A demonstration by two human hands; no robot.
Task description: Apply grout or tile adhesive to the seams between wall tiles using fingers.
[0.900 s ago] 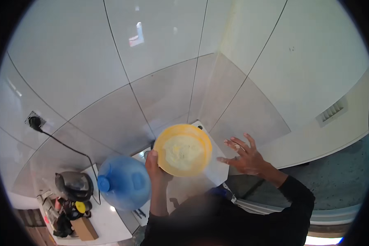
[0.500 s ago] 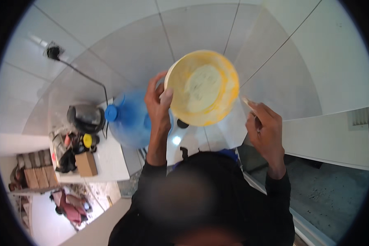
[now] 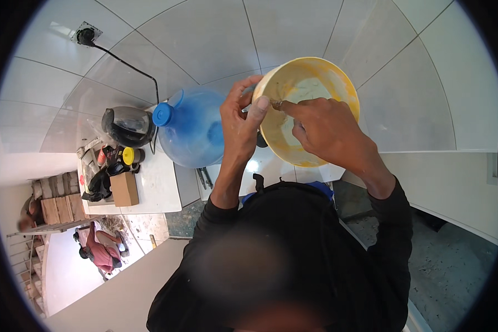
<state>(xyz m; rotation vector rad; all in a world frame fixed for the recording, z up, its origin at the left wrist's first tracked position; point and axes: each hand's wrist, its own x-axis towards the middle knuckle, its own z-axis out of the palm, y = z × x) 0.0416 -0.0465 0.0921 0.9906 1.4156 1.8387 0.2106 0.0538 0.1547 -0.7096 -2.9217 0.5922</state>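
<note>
A yellow round tub (image 3: 353, 99) with an orange-smeared inner wall is held up in front of me, tilted so that its inside shows. Pale residue lies on its bottom. My left hand (image 3: 240, 124) grips the left side of the rim, thumb over the edge and fingers behind. My right hand (image 3: 332, 127) reaches across the tub's opening, fingers curled, with the index fingertip against the left inner wall near my left thumb. Something small and dark shows at that fingertip; its kind is unclear.
Left of the tub stands a big blue water jug (image 3: 191, 133), beside an electric kettle (image 3: 128, 127). A cord (image 3: 130, 65) runs to the wall socket. A cardboard box (image 3: 124, 190) sits on the white counter (image 3: 157, 191). A person (image 3: 102, 252) in red is at lower left.
My right hand has moved left from beside the tub to inside its opening. The tub now appears farther right, and the whole view has shifted.
</note>
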